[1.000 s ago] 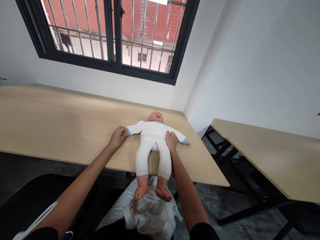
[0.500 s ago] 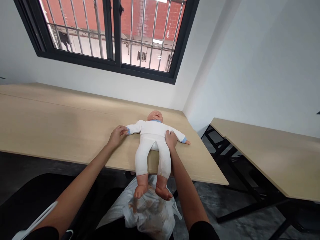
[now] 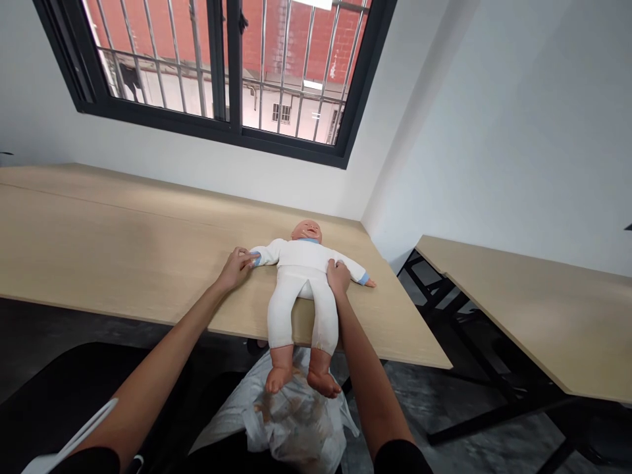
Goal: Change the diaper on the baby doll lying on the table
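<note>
White-suited baby doll [image 3: 302,289] lies grasped, left hand [image 3: 236,268] shifted onto its blue cuff [image 3: 255,259], right hand [image 3: 338,276] clasping the other sleeve.

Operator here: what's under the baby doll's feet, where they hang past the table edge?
A crumpled translucent plastic bag lies below the baby doll's feet, which overhang the table edge. Its contents are too unclear to identify, and whatever is beneath the bag is hidden.
</note>
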`<state>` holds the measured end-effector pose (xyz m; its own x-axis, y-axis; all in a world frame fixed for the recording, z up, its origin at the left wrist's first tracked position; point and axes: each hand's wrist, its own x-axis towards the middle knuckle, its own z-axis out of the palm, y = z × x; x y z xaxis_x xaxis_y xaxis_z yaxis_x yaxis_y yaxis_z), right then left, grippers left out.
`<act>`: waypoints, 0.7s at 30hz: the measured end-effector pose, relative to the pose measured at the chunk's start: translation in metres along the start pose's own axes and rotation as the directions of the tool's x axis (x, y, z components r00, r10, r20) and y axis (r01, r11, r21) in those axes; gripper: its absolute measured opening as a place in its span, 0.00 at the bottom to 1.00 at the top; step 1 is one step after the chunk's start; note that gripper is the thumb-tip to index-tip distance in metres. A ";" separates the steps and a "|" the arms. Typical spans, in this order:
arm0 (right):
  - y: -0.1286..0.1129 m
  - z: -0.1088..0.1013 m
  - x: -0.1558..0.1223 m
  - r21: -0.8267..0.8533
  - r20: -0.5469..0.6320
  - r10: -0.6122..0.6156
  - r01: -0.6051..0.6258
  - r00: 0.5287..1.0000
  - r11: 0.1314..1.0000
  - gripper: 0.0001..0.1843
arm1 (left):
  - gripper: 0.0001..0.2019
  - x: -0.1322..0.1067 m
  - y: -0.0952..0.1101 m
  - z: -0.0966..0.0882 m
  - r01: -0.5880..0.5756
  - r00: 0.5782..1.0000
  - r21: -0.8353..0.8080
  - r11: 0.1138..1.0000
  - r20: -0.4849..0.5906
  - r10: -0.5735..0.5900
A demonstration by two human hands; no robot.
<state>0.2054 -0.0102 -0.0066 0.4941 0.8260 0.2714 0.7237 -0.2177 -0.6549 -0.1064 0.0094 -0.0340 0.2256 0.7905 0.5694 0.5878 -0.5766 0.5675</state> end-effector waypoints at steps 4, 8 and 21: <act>0.001 0.001 0.000 0.000 -0.002 -0.004 0.004 1.000 1.000 0.19 | 0.14 0.000 0.000 0.002 0.027 0.999 -0.036 0.999 -0.029 -0.028; 0.001 0.001 0.000 0.000 0.004 -0.006 0.006 1.000 1.000 0.20 | 0.14 -0.001 0.004 0.004 0.083 0.994 -0.074 0.994 -0.059 -0.087; -0.002 0.001 0.000 0.003 0.018 -0.015 0.015 1.000 1.000 0.20 | 0.17 0.003 0.008 0.001 0.129 0.992 0.187 0.974 -0.029 -0.126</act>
<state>0.2037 -0.0096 -0.0059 0.4743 0.8384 0.2686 0.7297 -0.2037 -0.6527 -0.1004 0.0080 -0.0283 0.1271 0.8502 0.5109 0.7470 -0.4209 0.5146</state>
